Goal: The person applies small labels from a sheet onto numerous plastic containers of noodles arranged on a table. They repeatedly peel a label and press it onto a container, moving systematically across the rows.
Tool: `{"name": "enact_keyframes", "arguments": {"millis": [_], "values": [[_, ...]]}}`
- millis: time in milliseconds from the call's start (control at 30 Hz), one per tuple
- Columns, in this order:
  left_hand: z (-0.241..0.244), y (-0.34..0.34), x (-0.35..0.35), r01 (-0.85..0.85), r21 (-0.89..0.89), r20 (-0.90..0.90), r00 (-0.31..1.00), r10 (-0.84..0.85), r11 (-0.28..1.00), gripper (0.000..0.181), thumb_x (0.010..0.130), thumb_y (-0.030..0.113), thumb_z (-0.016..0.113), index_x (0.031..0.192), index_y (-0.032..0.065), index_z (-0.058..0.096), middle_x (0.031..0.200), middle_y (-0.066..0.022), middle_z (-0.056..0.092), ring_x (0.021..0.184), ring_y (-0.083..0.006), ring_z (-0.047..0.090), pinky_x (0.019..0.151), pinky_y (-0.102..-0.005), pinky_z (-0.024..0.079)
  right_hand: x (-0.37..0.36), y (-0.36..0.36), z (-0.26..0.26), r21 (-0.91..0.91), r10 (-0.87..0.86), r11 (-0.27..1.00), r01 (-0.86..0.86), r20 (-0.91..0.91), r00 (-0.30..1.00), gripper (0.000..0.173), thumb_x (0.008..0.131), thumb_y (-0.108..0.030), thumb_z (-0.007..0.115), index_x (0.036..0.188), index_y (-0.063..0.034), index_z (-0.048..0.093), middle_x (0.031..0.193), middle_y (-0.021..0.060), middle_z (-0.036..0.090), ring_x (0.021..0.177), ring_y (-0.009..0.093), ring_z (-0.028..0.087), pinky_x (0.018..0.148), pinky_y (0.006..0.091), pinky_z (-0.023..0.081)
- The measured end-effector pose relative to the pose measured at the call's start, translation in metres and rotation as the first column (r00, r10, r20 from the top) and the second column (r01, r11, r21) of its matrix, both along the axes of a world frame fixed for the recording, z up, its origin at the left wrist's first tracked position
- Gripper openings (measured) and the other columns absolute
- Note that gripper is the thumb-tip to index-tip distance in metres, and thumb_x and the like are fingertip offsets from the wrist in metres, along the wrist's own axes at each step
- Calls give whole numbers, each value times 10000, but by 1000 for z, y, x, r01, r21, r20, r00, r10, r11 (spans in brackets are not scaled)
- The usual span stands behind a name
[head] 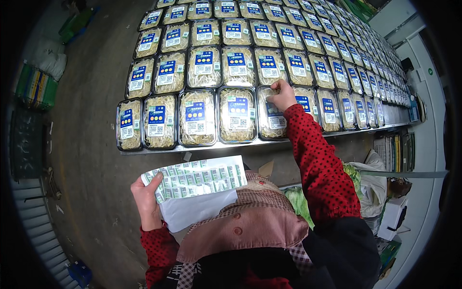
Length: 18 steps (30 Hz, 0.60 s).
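My left hand [148, 197] grips a sheet of small green-and-white stickers [202, 177], thumb on top. Blank white backing paper [198, 209] hangs below the printed part. Over the front row, my right hand [284, 95] reaches to the upper part of a clear-lidded tray of bean sprouts [271, 124], fingers bent at its lid. Whether a sticker is between those fingertips cannot be made out. To its left, a similar sprout tray [238, 115] bears a blue-and-white label and a small green-and-white sticker at the label's right side.
Several rows of labelled sprout trays [205, 67] cover a metal table [252, 145]. At left stand a stack of green crates [36, 86] and a blue object [79, 274] on the floor. White bags [371, 180] and a white box [391, 218] are at my right.
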<state>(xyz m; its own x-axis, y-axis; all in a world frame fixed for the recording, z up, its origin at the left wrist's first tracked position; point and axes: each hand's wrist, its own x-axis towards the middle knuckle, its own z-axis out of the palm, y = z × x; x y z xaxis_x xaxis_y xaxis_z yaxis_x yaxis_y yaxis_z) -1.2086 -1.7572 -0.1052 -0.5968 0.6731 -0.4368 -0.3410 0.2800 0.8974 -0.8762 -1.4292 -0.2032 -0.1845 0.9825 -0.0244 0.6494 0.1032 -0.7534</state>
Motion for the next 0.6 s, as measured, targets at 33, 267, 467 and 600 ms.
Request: {"name": "enact_keyframes", "arguments": {"millis": [33,267,467,600], "values": [[0,1,2,0,-7,-4,1000,0,1000,82,794,-36,635,873,-59,640,798,-108,672,649,-134,628,605,-255,501,1,-3,-1,101,-18,995,7,112,994,473,563,-51,775,964,-32,524,945,156,563,783,327,609,698,405,513],[-3,1,13,0,45,-19,1000,1,999,78,786,-46,644,863,-63,642,789,-105,672,633,-128,622,594,-256,499,79,13,36,-18,-157,987,160,114,981,551,574,-99,823,1021,22,526,815,116,614,734,242,622,645,340,518],[12,20,35,47,103,-15,999,-45,994,66,784,-44,653,848,-56,650,789,-96,674,638,-115,619,597,-243,491,114,33,26,-306,-203,944,122,-251,947,437,620,87,679,1031,25,544,872,59,588,810,159,593,688,297,517],[25,43,56,71,113,-30,997,-68,991,91,783,-42,656,873,-59,656,808,-100,677,657,-113,620,610,-243,491,101,41,24,-239,-128,967,87,-161,979,473,567,104,682,1014,16,553,859,45,583,794,143,579,698,289,505]]}}
